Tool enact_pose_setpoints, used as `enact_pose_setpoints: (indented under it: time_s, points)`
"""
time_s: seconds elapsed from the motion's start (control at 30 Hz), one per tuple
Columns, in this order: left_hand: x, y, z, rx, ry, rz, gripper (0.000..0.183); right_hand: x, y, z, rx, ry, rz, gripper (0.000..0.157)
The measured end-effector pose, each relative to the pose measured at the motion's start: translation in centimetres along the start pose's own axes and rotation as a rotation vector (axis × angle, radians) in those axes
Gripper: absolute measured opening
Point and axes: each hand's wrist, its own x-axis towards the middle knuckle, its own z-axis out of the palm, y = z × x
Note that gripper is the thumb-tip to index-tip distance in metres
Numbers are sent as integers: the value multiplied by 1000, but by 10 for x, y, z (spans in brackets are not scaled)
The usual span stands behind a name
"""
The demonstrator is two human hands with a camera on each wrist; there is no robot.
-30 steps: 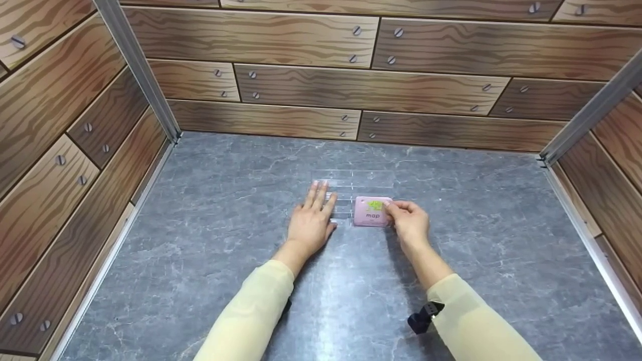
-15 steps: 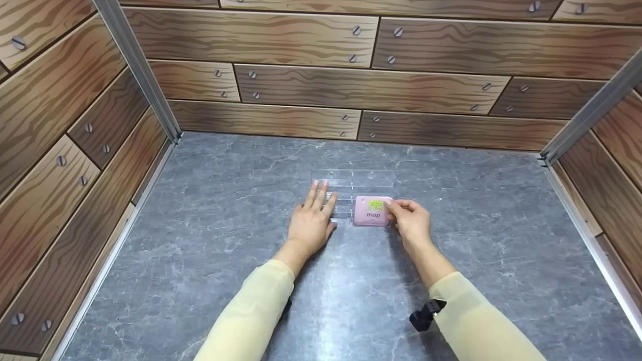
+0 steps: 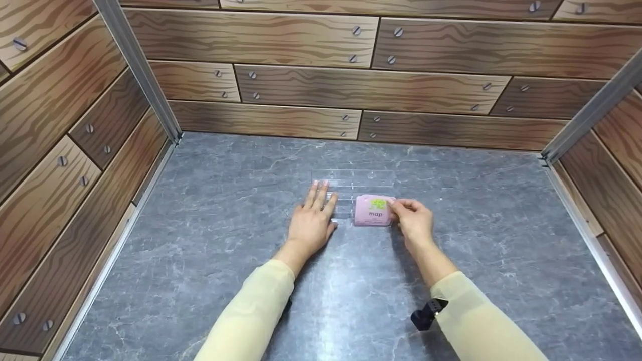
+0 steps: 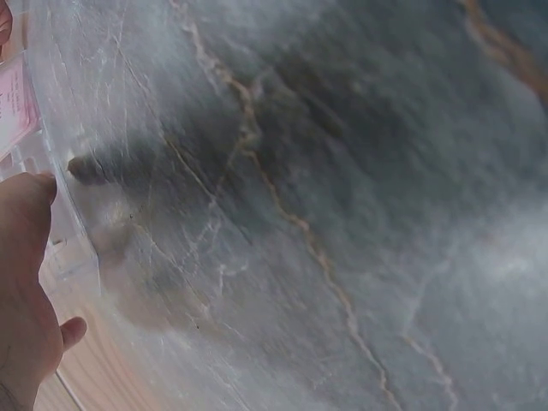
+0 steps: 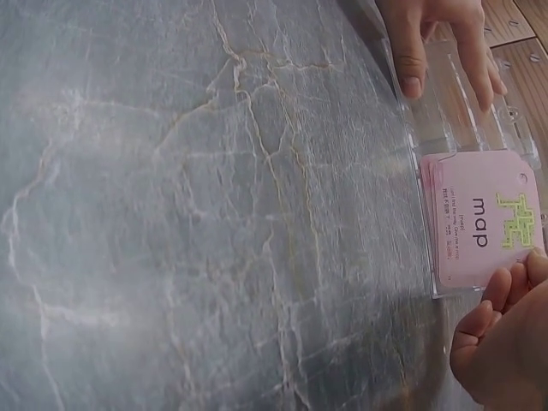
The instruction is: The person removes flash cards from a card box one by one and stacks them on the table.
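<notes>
A pink flash card (image 3: 374, 210) printed "map" with a green drawing sits in the front right compartment of a clear plastic holder (image 3: 352, 178). More pink cards show under its edge in the right wrist view. My right hand (image 3: 415, 220) pinches the top card (image 5: 488, 218) at its right edge between thumb and fingers. My left hand (image 3: 312, 220) lies flat with straight, spread fingers on the left side of the holder. In the left wrist view, the left hand (image 4: 21, 257) rests along the holder's edge, with the pink cards (image 4: 15, 103) beyond it.
The holder lies on a grey marbled surface (image 3: 225, 210). Wood-plank panels (image 3: 301, 85) stand behind and at both sides, with metal corner posts (image 3: 145, 85). A small black camera (image 3: 428, 315) is strapped at the right wrist.
The top map card has shifted slightly up and to the right, with my right hand moving along with it. My left hand has stayed in place.
</notes>
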Motion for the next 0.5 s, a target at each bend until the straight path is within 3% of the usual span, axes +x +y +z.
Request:
enact_pose_setpoints:
  time_s: [0.5]
  points:
    - [-1, 0, 0, -6, 15, 5, 73, 2, 0, -6, -16, -36, -2, 23]
